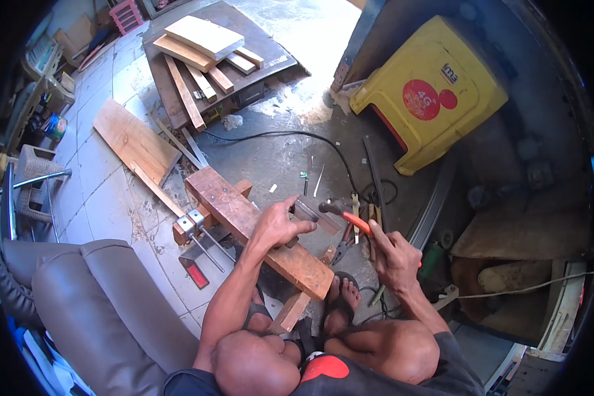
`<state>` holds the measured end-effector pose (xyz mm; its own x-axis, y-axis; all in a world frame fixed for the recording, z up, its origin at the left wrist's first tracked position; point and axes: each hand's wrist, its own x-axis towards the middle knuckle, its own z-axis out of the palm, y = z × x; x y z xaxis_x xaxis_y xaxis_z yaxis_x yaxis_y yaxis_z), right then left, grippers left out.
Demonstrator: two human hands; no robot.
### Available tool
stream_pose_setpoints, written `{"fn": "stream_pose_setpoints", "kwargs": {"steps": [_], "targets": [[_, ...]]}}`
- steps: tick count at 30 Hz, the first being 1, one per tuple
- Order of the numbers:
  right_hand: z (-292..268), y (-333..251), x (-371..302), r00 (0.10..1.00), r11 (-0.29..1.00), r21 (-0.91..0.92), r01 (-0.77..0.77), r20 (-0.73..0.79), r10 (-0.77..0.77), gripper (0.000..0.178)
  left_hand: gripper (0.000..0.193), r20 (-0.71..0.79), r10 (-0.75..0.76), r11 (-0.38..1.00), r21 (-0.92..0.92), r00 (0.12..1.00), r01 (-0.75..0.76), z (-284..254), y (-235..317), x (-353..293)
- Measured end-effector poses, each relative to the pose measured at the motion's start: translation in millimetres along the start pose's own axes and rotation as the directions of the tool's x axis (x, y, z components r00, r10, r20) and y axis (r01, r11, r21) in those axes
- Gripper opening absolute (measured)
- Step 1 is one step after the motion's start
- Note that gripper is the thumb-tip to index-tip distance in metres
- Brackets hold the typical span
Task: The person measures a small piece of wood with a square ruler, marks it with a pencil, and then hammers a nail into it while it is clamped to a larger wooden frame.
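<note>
My right hand [395,259] is wrapped around the orange handle of a hammer [356,222]. Its dark metal head points left, close to a small dark, flat-sided block [306,212]. That block is gripped in my left hand [280,224], thumb and forefinger spread along it; the palm side hides the rest, so its exact kind is unclear. Hand and block are over the low wooden bench [310,269], a thick plank on cross-pieces between my legs. A gap shows between hammer head and block.
Pliers [342,251] and other tools lie right of the bench, beside a black cable [290,133]. A metal-rod clamp [197,224] and red-handled square [196,274] are at left. Cut boards [204,36] lie farther off; a yellow plastic stool [435,92] stands right, a brown padded chair [105,310] left.
</note>
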<state>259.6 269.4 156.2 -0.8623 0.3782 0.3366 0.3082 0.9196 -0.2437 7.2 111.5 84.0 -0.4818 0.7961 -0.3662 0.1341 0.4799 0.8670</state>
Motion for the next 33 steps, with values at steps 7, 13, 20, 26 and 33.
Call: {"fn": "stream_pose_setpoints", "kwargs": {"steps": [7,13,20,26,33], "targets": [[-4.8,-1.2,-3.7,1.0,0.998,-0.056,-0.011,0.019,0.012,0.053,0.09,0.017,0.001,1.0,0.006,1.0,-0.001,2.9,-3.8,-2.2],[2.2,-0.8,0.5,1.0,0.999,-0.037,-0.019,0.009,0.019,0.055,0.093,0.007,-0.013,1.0,-0.01,1.0,0.013,1.0,0.7,-0.6],[10.9,-12.5,15.3,0.994,0.995,-0.05,-0.084,0.072,0.087,0.055,0.092,-0.012,0.029,0.999,-0.023,1.0,-0.029,-0.1,-6.7,-3.7],[13.9,-16.3,16.0,0.998,0.998,0.03,-0.053,0.049,0.051,0.058,0.089,0.013,0.027,0.998,-0.051,1.0,-0.026,-0.8,-3.5,-7.5],[11.4,-13.6,18.2,0.996,0.994,-0.084,0.073,0.066,-0.067,0.063,0.083,0.019,0.031,0.999,-0.034,0.999,-0.03,2.8,-5.5,-5.3]]}}
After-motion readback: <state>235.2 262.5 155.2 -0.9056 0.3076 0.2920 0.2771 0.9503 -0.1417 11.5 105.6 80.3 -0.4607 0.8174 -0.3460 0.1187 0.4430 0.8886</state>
